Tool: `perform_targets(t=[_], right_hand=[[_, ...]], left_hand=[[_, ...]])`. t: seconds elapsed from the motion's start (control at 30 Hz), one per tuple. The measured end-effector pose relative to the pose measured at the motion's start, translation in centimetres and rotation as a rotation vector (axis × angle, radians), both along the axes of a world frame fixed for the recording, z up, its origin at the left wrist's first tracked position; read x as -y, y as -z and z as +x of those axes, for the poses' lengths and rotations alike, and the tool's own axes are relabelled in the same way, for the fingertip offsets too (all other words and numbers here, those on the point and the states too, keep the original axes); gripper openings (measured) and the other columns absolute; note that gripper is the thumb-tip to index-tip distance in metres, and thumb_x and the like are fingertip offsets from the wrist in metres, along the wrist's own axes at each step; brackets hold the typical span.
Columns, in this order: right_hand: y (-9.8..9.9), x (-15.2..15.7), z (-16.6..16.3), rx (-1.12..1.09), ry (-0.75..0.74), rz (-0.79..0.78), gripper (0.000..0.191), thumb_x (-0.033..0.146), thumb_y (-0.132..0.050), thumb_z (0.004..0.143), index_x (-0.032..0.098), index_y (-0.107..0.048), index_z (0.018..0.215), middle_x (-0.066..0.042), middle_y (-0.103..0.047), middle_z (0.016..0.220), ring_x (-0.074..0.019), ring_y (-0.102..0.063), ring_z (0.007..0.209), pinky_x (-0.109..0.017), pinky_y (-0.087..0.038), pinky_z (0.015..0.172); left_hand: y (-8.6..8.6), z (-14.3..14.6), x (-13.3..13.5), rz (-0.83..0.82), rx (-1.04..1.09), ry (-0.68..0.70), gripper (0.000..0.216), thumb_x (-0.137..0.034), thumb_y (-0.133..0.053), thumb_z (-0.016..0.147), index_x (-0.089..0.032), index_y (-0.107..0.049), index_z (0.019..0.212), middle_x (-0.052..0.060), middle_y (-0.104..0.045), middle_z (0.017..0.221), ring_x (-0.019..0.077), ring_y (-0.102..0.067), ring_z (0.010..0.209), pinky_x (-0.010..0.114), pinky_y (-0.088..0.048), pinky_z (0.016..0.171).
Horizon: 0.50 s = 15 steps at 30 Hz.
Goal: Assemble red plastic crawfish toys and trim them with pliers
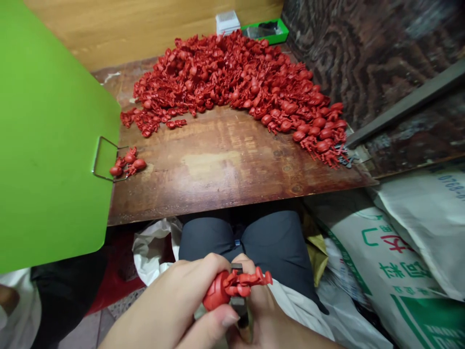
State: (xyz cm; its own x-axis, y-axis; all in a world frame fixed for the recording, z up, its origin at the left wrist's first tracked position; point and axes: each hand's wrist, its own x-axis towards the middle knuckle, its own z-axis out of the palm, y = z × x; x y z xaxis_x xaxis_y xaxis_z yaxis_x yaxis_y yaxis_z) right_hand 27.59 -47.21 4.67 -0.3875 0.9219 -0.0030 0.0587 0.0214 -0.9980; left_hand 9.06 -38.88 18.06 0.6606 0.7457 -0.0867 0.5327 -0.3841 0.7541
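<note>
Over my lap, my left hand grips a small red plastic figure by its big round head, between thumb and bent fingers. The figure lies on its side, its thin body and limbs pointing right. My right hand is closed around a metal tool that looks like pliers. One dark jaw shows above the figure and another below it, around the body close to the head. My left hand hides part of the tool, and most of my right hand's fingers are out of sight.
A large pile of red figures curves across the wooden table. Several more figures lie by a wire handle near a green board. A green tray stands at the back. Printed sacks sit at the right.
</note>
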Motion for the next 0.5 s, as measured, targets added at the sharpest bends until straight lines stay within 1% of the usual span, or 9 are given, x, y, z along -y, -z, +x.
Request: perform_targets(t=[0.07, 0.13, 0.23, 0.3, 0.4, 0.5], right_hand=[[0.1, 0.2, -0.2, 0.029, 0.033, 0.043, 0.059, 0.021, -0.067, 0.060, 0.026, -0.049, 0.116, -0.003, -0.050, 0.104, -0.0248, -0.058, 0.093, -0.037, -0.050, 0.077], [-0.2, 0.2, -0.6, 0.032, 0.092, 0.052, 0.059, 0.022, -0.067, 0.059, 0.026, -0.050, 0.115, -0.002, -0.050, 0.101, -0.0241, -0.058, 0.090, -0.037, -0.050, 0.077], [-1.3, -0.1, -1.1, 0.001, 0.147, 0.003, 0.053, 0.021, -0.065, 0.062, 0.026, -0.050, 0.113, -0.002, -0.050, 0.100, -0.0229, -0.058, 0.088, -0.038, -0.050, 0.078], [-1.9, -0.4, -1.2, -0.004, 0.160, -0.026, 0.052, 0.018, -0.063, 0.066, 0.026, -0.048, 0.115, -0.003, -0.050, 0.103, -0.0236, -0.058, 0.092, -0.039, -0.050, 0.081], [-2.2, -0.7, -0.9, 0.009, 0.134, -0.046, 0.056, 0.016, -0.064, 0.067, 0.027, -0.043, 0.118, -0.004, -0.050, 0.109, -0.0256, -0.058, 0.099, -0.041, -0.051, 0.085], [-1.9, -0.6, -0.2, 0.022, 0.071, -0.056, 0.057, 0.016, -0.065, 0.067, 0.027, -0.043, 0.119, -0.004, -0.049, 0.108, -0.0262, -0.058, 0.101, -0.041, -0.051, 0.086]], left_hand=[[0.1, 0.1, 0.1, -0.001, 0.009, -0.011, 0.030, -0.050, -0.040, 0.110, -0.025, -0.052, 0.099, -0.006, -0.064, 0.075, 0.0111, -0.059, 0.058, 0.023, -0.044, 0.053], [0.3, 0.2, 0.1, 0.006, 0.029, -0.017, 0.028, -0.050, -0.040, 0.110, -0.025, -0.051, 0.101, -0.006, -0.066, 0.076, 0.0110, -0.060, 0.058, 0.022, -0.045, 0.053], [0.7, 0.7, 0.3, 0.018, 0.088, -0.041, 0.024, -0.047, -0.038, 0.111, -0.027, -0.049, 0.105, -0.006, -0.067, 0.079, 0.0105, -0.062, 0.059, 0.021, -0.047, 0.055], [0.9, 0.9, 0.3, 0.024, 0.122, -0.066, 0.021, -0.045, -0.037, 0.112, -0.027, -0.048, 0.107, -0.006, -0.067, 0.080, 0.0103, -0.064, 0.061, 0.020, -0.049, 0.056], [0.9, 0.8, 0.2, 0.026, 0.136, -0.076, 0.017, -0.041, -0.043, 0.110, -0.027, -0.049, 0.103, -0.006, -0.066, 0.076, 0.0105, -0.063, 0.058, 0.021, -0.048, 0.054], [0.6, 0.5, -0.1, 0.027, 0.107, -0.058, 0.014, -0.036, -0.052, 0.105, -0.025, -0.052, 0.096, -0.006, -0.065, 0.073, 0.0106, -0.060, 0.056, 0.022, -0.047, 0.053]])
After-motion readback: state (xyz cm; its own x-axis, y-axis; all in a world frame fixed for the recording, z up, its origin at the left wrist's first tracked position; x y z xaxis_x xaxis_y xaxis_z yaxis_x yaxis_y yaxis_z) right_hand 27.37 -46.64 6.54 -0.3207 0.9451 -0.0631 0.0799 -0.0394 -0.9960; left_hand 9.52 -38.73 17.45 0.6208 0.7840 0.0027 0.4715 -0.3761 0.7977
